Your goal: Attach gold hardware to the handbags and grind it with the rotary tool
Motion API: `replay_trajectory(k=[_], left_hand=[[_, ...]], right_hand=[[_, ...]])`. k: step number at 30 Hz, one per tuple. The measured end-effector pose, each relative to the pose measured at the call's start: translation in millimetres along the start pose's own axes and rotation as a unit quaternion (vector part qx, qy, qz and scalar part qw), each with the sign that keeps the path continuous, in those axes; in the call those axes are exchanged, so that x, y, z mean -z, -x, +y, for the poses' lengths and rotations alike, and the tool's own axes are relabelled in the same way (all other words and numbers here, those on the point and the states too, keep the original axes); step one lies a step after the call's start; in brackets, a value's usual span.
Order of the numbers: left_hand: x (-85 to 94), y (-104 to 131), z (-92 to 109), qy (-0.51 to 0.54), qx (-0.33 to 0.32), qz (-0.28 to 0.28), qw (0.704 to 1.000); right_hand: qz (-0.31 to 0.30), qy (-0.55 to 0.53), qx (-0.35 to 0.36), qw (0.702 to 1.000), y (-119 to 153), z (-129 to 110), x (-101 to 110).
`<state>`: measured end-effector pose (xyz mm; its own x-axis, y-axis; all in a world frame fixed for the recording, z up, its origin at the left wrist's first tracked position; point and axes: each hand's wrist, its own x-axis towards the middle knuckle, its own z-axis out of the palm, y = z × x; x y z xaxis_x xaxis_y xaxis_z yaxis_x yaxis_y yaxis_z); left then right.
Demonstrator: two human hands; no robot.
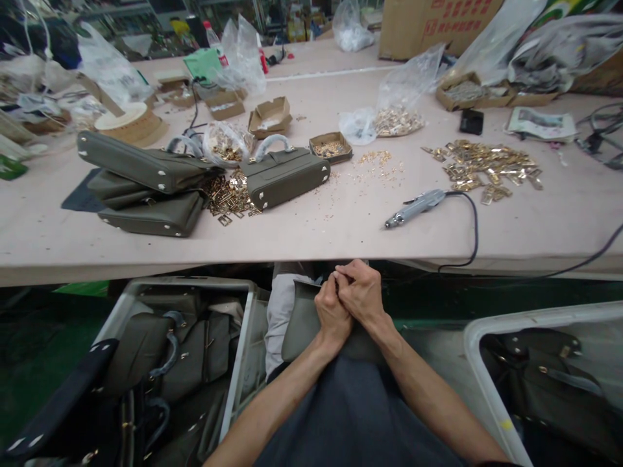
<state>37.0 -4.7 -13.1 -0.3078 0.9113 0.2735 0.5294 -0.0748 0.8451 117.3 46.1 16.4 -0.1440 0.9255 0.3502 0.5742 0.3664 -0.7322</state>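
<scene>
An olive-green handbag (pixel 302 318) lies across my lap, just below the table edge. Over it, my left hand (pixel 333 310) and my right hand (pixel 361 289) are brought together, fingers bent and pinched. Their fingertips meet at the bag's upper part. Whatever small thing sits between them is hidden. On the table ahead lies a grey electric screwdriver (pixel 416 207) with a black cable. Another olive handbag (pixel 287 178) rests on the table, its handle wrapped in plastic, beside a pile of gold metal frames (pixel 231 198).
Several olive bags (pixel 146 165) are stacked at the table's left. Gold metal plates (pixel 489 165) lie in a heap at right, near a small carton of fittings (pixel 331 148). Bins of bags stand on both sides of me: a left bin (pixel 243 350) and a right bin (pixel 474 344).
</scene>
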Motion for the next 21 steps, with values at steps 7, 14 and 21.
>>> replay_trajectory(k=[7, 14, 21], left_hand=[[-4.8, 2, -3, -0.003, -0.005, 0.009, 1.0], [-7.3, 4, -4, -0.04, 0.005, 0.046, 0.998], [-9.5, 4, -9, -0.045, -0.022, 0.041, 0.998]], right_hand=[[-0.067, 0.053, 0.031, 0.996, -8, 5, 6], [-0.165, -0.025, 0.059, 0.984, -17, 20, 17], [-0.129, -0.031, 0.04, 0.99, -13, 15, 13]])
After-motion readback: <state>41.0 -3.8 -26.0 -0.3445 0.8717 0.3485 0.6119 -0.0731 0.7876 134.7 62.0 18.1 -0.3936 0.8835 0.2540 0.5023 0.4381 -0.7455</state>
